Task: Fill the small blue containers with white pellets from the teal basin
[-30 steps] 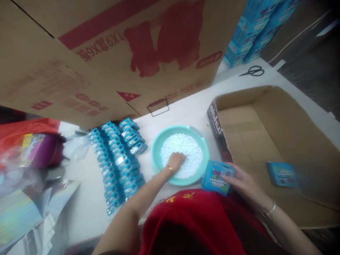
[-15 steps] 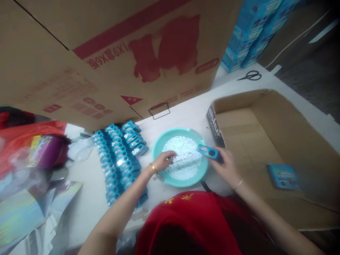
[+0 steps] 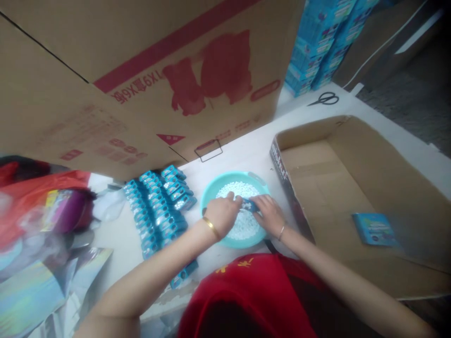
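A turquoise basin [image 3: 240, 242] in the head view holds many small white pellets [image 3: 243, 227]. Over it, my right hand [image 3: 270, 215] grips a small blue box [image 3: 249, 205] between thumb and fingers. My left hand [image 3: 224, 213] is closed at the left end of that box, fingertips bunched together; whatever they pinch is hidden. To the left of the basin, several matching small blue boxes [image 3: 159, 206] stand packed in rows on the white table [image 3: 116, 263].
A large printed carton [image 3: 141, 108] rises behind the rows. On the right lies an open shallow cardboard box [image 3: 338, 188] with one blue packet [image 3: 374, 229] inside. Scissors [image 3: 326, 98] lie near stacked blue packages [image 3: 312, 51]. Plastic bags [image 3: 42, 239] crowd the left side.
My left hand has come up out of the pellets to the small box. The right hand has brought that box leftward over the basin's middle. The view has shifted slightly.
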`<act>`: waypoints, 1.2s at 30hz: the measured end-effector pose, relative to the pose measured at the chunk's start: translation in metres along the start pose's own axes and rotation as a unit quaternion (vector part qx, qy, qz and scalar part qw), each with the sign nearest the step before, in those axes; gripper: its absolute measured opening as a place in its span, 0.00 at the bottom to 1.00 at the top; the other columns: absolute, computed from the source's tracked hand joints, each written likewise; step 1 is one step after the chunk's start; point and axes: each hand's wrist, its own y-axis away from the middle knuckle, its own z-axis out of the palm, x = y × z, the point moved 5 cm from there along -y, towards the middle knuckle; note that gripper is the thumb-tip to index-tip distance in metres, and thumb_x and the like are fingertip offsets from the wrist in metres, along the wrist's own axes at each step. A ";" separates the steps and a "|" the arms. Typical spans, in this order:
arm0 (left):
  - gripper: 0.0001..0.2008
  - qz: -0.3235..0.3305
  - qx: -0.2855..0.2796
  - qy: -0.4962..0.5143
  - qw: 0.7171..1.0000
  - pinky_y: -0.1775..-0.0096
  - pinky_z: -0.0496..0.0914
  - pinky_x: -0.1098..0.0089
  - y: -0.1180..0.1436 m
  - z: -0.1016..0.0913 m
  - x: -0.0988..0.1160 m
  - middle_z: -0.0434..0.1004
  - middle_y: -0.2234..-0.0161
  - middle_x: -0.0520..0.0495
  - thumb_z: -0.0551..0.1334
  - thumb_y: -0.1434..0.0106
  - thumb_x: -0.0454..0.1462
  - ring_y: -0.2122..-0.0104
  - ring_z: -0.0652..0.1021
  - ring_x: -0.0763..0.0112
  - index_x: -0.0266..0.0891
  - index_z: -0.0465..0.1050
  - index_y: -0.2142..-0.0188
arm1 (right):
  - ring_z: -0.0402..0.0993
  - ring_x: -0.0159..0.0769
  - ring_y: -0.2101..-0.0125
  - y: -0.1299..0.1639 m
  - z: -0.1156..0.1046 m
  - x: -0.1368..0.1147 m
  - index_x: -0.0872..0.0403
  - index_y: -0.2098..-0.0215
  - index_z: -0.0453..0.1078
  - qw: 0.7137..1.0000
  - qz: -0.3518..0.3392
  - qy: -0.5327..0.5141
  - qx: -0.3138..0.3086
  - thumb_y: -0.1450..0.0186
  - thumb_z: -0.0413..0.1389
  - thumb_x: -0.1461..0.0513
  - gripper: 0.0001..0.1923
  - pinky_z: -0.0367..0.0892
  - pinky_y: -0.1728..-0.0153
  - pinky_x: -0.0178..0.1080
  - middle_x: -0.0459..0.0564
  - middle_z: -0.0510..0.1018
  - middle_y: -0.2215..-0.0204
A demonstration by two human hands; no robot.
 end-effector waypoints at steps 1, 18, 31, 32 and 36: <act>0.12 0.002 -0.001 -0.017 1.000 0.70 0.69 0.67 0.002 -0.003 0.006 0.70 0.59 0.40 0.51 0.34 0.34 0.67 0.78 0.61 0.38 0.67 0.53 | 0.65 0.49 0.57 0.000 0.001 0.002 0.52 0.50 0.64 1.000 0.002 -0.006 0.001 0.43 0.52 0.68 0.22 0.64 0.57 0.49 0.55 0.73 0.59; 0.10 0.051 -0.153 0.056 0.985 0.57 0.71 0.63 -0.025 0.184 -0.078 0.73 0.61 0.36 0.62 0.44 0.30 0.61 0.77 0.57 0.33 0.72 0.60 | 0.71 0.43 0.56 -0.001 -0.015 0.042 0.50 0.53 0.65 0.954 0.151 -0.237 0.103 0.41 0.59 0.53 0.20 0.66 0.53 0.45 0.51 0.74 0.58; 0.16 0.103 -0.040 0.313 0.943 0.51 0.67 0.64 -0.061 0.213 0.004 0.72 0.53 0.38 0.54 0.36 0.36 0.55 0.73 0.63 0.33 0.64 0.49 | 0.72 0.42 0.57 0.005 -0.017 0.042 0.51 0.52 0.65 0.944 0.176 -0.259 0.107 0.41 0.60 0.55 0.21 0.68 0.54 0.45 0.50 0.74 0.58; 0.16 0.109 -0.029 0.328 0.938 0.52 0.67 0.65 -0.059 0.206 -0.001 0.72 0.54 0.39 0.55 0.36 0.38 0.56 0.73 0.64 0.34 0.64 0.49 | 0.72 0.42 0.57 0.005 -0.018 0.042 0.51 0.52 0.65 0.945 0.176 -0.253 0.109 0.41 0.60 0.55 0.21 0.68 0.54 0.45 0.51 0.74 0.58; 0.15 0.149 0.036 0.396 0.905 0.56 0.68 0.67 -0.034 0.162 -0.034 0.73 0.58 0.42 0.56 0.36 0.41 0.61 0.74 0.67 0.35 0.67 0.53 | 0.71 0.43 0.56 0.001 -0.019 0.044 0.51 0.51 0.64 0.959 0.150 -0.210 0.120 0.40 0.59 0.55 0.20 0.67 0.53 0.46 0.52 0.74 0.57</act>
